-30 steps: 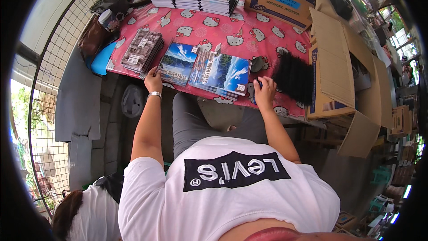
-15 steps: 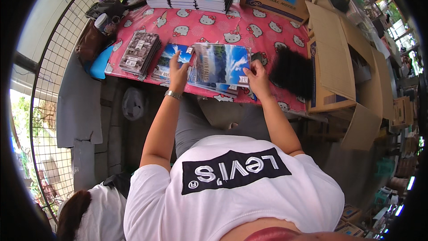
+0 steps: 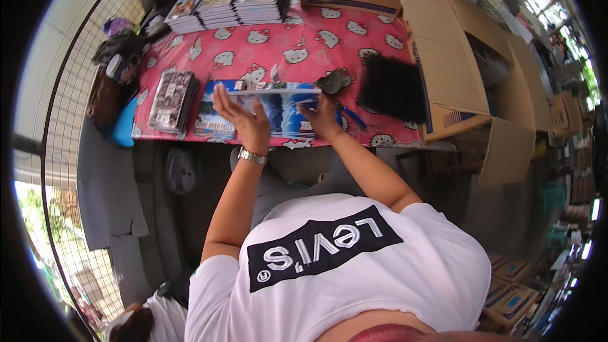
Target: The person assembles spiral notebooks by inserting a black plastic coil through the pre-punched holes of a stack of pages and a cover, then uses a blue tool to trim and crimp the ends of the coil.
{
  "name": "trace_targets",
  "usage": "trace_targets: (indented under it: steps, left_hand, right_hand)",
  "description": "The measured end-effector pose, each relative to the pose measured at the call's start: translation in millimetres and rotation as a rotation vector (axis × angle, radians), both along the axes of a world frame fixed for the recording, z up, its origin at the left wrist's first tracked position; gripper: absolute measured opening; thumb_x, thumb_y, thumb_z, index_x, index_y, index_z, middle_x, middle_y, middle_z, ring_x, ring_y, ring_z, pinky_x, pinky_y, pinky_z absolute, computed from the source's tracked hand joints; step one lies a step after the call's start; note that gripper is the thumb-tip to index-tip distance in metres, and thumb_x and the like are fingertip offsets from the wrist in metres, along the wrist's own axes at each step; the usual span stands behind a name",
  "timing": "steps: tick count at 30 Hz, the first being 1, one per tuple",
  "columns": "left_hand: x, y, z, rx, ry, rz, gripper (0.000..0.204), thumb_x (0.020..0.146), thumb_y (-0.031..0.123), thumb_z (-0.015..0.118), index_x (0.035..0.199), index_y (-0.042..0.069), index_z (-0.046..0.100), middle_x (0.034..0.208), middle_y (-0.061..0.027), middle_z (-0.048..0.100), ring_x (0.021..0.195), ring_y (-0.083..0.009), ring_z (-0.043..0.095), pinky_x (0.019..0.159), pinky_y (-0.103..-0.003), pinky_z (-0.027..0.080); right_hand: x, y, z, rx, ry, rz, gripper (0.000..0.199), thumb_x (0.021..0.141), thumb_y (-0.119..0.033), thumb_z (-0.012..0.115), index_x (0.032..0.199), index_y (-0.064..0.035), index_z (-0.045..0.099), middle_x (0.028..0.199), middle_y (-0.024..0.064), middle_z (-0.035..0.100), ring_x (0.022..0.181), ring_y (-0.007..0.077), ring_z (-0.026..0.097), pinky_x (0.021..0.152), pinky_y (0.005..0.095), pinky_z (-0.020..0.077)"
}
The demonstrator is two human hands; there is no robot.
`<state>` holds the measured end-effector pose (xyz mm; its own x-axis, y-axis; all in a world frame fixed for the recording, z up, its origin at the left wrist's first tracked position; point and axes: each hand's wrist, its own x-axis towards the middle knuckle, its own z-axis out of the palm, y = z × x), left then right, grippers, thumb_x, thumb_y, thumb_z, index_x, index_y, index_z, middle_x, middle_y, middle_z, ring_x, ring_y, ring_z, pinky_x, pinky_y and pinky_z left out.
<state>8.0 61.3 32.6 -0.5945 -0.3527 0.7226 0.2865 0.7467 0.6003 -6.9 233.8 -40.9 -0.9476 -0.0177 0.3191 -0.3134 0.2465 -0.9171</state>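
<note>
Here, both hands hold a stack of blue-and-white landscape-cover booklets [image 3: 278, 104] tilted up just above the table [image 3: 297, 57], near its front edge. Left hand [image 3: 244, 120] is spread flat against the stack's left side, fingers extended and pressing it; right hand [image 3: 320, 120] has its fingers curled around the stack's right end. The table wears a pink plastic cloth printed with white cartoon cat heads. On it: a dark-covered pile of booklets [image 3: 171, 98] at left, another blue-cover booklet [image 3: 212, 114] lying flat beside the left hand, three taller stacks of booklets [image 3: 234, 3] at the far edge, a black bundle [image 3: 392, 88] at right. Open brown cardboard boxes [image 3: 449, 69] stand to the right of the table. A wire mesh fence [image 3: 76, 88] runs along the left; grey concrete floor [image 3: 107, 183] below.
</note>
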Motion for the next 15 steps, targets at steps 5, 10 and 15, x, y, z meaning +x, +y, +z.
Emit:
trace_targets:
  steps: [5,10,15]
  left_hand:
    - [-0.7,41.5,26.5,-0.547,-0.194,-0.413,0.034,0.09,0.015,0.061,0.123,0.009,0.058,0.112,-0.0082,0.063,0.115,-0.0263,0.056,0.114,-0.052,0.025]
    - [-14.6,24.8,37.8,-0.497,-0.14,-0.568,0.012,0.087,0.012,0.064,0.099,0.011,0.065,0.088,-0.0032,0.065,0.091,-0.0228,0.061,0.108,-0.046,0.035]
    - [-15.5,14.0,46.3,-0.502,-0.18,-0.738,0.012,0.086,0.006,0.064,0.098,0.009,0.065,0.088,-0.005,0.064,0.089,-0.0258,0.06,0.097,-0.042,0.04]
  right_hand:
    - [-4.3,2.3,4.3,0.021,0.06,-0.003,0.043,0.073,-0.007,0.066,0.113,-0.0005,0.053,0.097,0.0207,0.063,0.094,0.0388,0.061,0.082,0.0435,0.0489]
    - [-60.4,117.6,13.7,0.494,0.272,-0.447,0.018,0.072,-0.004,0.062,0.089,-0.0058,0.066,0.089,0.0152,0.063,0.092,0.0339,0.06,0.083,0.0434,0.0482]
    - [-60.4,191.1,19.9,1.003,-0.41,-0.755,0.026,0.086,-0.019,0.066,0.107,-0.0054,0.063,0.113,0.0184,0.059,0.107,0.0372,0.061,0.086,0.0438,0.0547]
